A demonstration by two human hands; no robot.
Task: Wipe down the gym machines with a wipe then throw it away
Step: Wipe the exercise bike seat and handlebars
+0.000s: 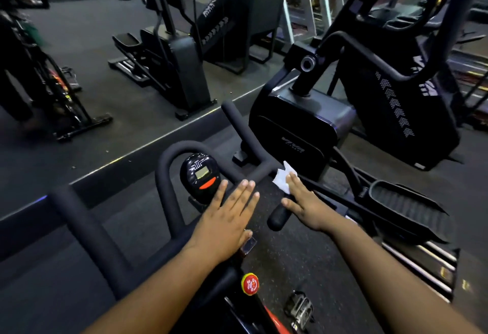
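A: Start at the left. What is there?

B: The padded handlebar of an exercise bike loops up around a small console with a grey screen and an orange button. Beyond it, across the floor, stands another machine.

A: And the left hand?

B: The left hand lies flat, fingers straight and together, palm down just right of the console. It holds nothing. Whether it rests on the bar or floats over it, I cannot tell.

A: Further right?

B: The right hand is also flat, fingers straight, pressing a white wipe against the right-hand grip of the handlebar, near where that grip branches from the crossbar. The wipe sticks out past the fingertips, crumpled and partly folded. Beyond it sits a black elliptical housing.

A: How will the wipe handle?

B: I'd judge it as light, limp and thin. It will bunch or slide out from under a flat palm on foam padding. Better to curl the fingers round the grip with the wipe between, holding it by its middle, not an edge, so it wraps the bar.

A: Fragile?

B: Probably tears if dragged hard over a seam.
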